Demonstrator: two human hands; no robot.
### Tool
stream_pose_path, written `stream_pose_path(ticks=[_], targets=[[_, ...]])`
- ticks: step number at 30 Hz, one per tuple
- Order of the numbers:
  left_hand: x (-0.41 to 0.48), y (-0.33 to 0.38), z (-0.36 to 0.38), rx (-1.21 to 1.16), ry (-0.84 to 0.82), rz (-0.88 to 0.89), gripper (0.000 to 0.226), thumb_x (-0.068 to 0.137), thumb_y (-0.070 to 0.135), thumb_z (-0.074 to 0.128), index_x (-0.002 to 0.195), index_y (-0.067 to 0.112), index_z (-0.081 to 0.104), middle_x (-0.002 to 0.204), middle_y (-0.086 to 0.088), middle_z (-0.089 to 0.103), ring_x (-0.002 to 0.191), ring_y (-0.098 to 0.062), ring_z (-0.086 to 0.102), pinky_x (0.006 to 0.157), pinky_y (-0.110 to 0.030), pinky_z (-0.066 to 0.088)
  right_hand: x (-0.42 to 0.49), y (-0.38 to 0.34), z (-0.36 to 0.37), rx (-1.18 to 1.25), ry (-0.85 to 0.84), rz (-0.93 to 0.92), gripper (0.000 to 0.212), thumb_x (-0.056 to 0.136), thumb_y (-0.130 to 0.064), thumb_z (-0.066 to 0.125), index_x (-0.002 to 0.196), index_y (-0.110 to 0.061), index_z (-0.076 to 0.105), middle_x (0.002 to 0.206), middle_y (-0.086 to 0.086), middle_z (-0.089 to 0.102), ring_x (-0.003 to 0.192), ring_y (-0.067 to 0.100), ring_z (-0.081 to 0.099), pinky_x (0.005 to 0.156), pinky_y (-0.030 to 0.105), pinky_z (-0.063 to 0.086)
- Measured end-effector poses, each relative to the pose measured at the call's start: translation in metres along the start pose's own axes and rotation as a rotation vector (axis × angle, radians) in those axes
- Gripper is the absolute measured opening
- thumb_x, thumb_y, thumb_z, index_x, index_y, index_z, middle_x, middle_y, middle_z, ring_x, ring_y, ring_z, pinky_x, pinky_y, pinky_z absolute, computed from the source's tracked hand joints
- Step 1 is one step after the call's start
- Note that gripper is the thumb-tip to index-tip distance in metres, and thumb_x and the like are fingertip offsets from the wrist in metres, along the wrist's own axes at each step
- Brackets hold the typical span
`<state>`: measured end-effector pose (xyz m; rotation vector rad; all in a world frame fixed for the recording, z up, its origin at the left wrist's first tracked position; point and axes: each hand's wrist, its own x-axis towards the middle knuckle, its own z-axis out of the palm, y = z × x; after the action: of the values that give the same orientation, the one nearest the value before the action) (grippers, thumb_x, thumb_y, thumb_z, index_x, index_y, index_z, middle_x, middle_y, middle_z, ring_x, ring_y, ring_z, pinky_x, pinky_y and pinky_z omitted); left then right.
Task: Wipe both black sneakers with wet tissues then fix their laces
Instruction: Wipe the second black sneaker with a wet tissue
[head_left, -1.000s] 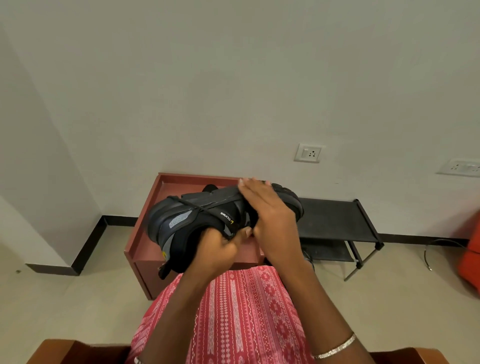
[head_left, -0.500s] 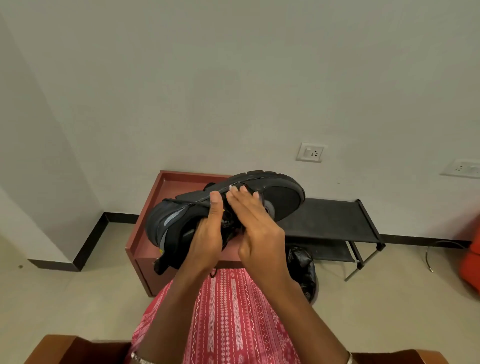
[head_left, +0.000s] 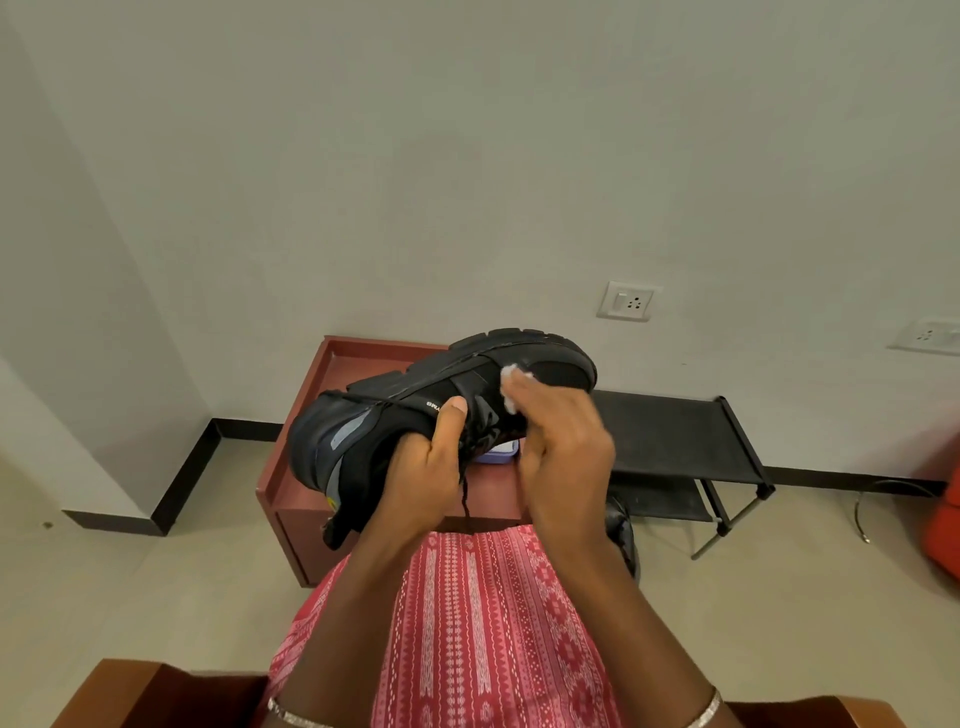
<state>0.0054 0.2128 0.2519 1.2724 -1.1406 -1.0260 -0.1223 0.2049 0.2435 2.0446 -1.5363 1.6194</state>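
The black sneaker (head_left: 441, 410) is up in the air in front of you, above your lap and the red low table (head_left: 311, 467), turned on its side so its chunky sole faces away and its upper faces you. Your left hand (head_left: 426, 467) grips it from below at the collar, fingers curled round the opening and thumb pressed on the side panel near the white lettering. A loose lace end (head_left: 465, 488) dangles down just beside that hand. Your right hand (head_left: 561, 441) presses a white wet tissue (head_left: 511, 389) against the upper toward the toe, fingers bent over it so that only small bits of white show past the fingertips.

By the look of it, you are in the middle of wiping this first shoe: the tissue is on the fabric and the lace hangs undone, so lacing has not started. The second sneaker (head_left: 621, 525) seems to be the dark shape on the floor by your right forearm, mostly hidden, and whether it is wiped cannot be told. A pale blue object (head_left: 501, 451), perhaps the tissue pack, peeks out on the table behind the shoe. To the right stands a black shoe rack (head_left: 675, 436) against the wall.
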Motion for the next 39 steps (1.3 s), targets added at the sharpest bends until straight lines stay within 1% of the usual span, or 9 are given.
stream_pose_path(ticks=[4, 9, 16, 23, 27, 29, 32, 36, 39], targets=[[0.003, 0.0, -0.003, 0.02, -0.028, -0.001, 0.043, 0.102, 0.029, 0.045, 0.087, -0.007, 0.064, 0.084, -0.028, 0.067, 0.084, -0.037, 0.065, 0.077, -0.056, 0.052, -0.019, -0.021, 0.003, 0.087, -0.087, -0.077, 0.033, 0.092, -0.001, 0.051, 0.115, -0.006, 0.074, 0.116, 0.005, 0.073, 0.109, 0.015, 0.066, 0.097, 0.028, 0.053], [-0.001, 0.006, -0.003, -0.019, -0.009, -0.006, 0.031, 0.103, 0.028, 0.047, 0.096, 0.015, 0.074, 0.091, 0.0, 0.075, 0.09, -0.007, 0.069, 0.082, -0.028, 0.053, -0.004, -0.01, 0.005, 0.012, -0.031, -0.003, 0.02, 0.093, -0.007, 0.064, 0.11, -0.007, 0.075, 0.108, 0.005, 0.071, 0.1, 0.016, 0.065, 0.094, 0.015, 0.048], [-0.001, 0.007, -0.004, -0.023, 0.016, -0.048, 0.043, 0.102, 0.026, 0.046, 0.083, -0.01, 0.062, 0.079, -0.032, 0.063, 0.068, -0.025, 0.061, 0.067, -0.052, 0.05, -0.01, -0.026, 0.008, 0.173, -0.117, 0.13, 0.023, 0.09, -0.007, 0.072, 0.111, -0.013, 0.075, 0.101, -0.003, 0.067, 0.092, 0.009, 0.064, 0.078, 0.019, 0.053], [-0.007, 0.01, 0.002, -0.014, 0.008, -0.011, 0.035, 0.103, 0.03, 0.047, 0.088, 0.01, 0.072, 0.086, -0.003, 0.073, 0.079, 0.0, 0.065, 0.081, -0.027, 0.05, 0.02, -0.005, 0.008, -0.058, 0.017, 0.081, 0.016, 0.088, -0.003, 0.07, 0.101, -0.011, 0.074, 0.097, 0.0, 0.065, 0.088, 0.016, 0.057, 0.075, 0.017, 0.044], [-0.009, 0.01, 0.004, 0.012, 0.004, 0.019, 0.032, 0.103, 0.028, 0.047, 0.083, 0.013, 0.067, 0.078, 0.001, 0.069, 0.068, 0.004, 0.06, 0.072, -0.021, 0.049, 0.024, -0.003, 0.004, -0.103, 0.027, 0.079, 0.025, 0.088, -0.001, 0.063, 0.105, -0.016, 0.073, 0.101, -0.004, 0.068, 0.092, 0.015, 0.055, 0.077, 0.018, 0.042], [-0.007, 0.01, 0.002, 0.017, 0.003, 0.02, 0.036, 0.103, 0.027, 0.047, 0.079, 0.01, 0.068, 0.07, 0.001, 0.069, 0.071, -0.003, 0.064, 0.07, -0.026, 0.05, 0.013, -0.016, 0.003, -0.003, -0.041, 0.054, 0.026, 0.088, -0.002, 0.059, 0.103, -0.017, 0.074, 0.101, -0.005, 0.069, 0.091, 0.015, 0.059, 0.077, 0.022, 0.046], [-0.003, 0.008, 0.0, 0.015, -0.011, 0.022, 0.043, 0.103, 0.028, 0.047, 0.08, -0.005, 0.063, 0.072, -0.029, 0.063, 0.068, -0.036, 0.062, 0.066, -0.051, 0.05, -0.001, -0.031, 0.002, 0.088, -0.105, 0.012, 0.024, 0.09, 0.0, 0.06, 0.104, -0.014, 0.075, 0.103, -0.004, 0.069, 0.097, 0.015, 0.061, 0.084, 0.023, 0.049], [-0.008, 0.012, 0.004, 0.032, -0.016, 0.059, 0.029, 0.103, 0.023, 0.047, 0.088, 0.013, 0.069, 0.081, 0.002, 0.07, 0.079, 0.0, 0.065, 0.076, -0.019, 0.05, 0.012, -0.013, 0.0, -0.05, -0.015, -0.075, 0.017, 0.091, -0.008, 0.06, 0.099, -0.01, 0.076, 0.099, 0.002, 0.07, 0.095, 0.017, 0.059, 0.085, 0.016, 0.044], [-0.012, 0.011, 0.007, 0.016, -0.043, 0.037, 0.025, 0.102, 0.025, 0.048, 0.088, 0.013, 0.065, 0.085, 0.001, 0.066, 0.071, 0.004, 0.06, 0.07, -0.01, 0.045, 0.029, 0.002, -0.002, -0.17, 0.048, -0.014, 0.017, 0.088, -0.005, 0.062, 0.097, -0.01, 0.075, 0.096, 0.002, 0.069, 0.092, 0.02, 0.057, 0.078, 0.025, 0.047]])
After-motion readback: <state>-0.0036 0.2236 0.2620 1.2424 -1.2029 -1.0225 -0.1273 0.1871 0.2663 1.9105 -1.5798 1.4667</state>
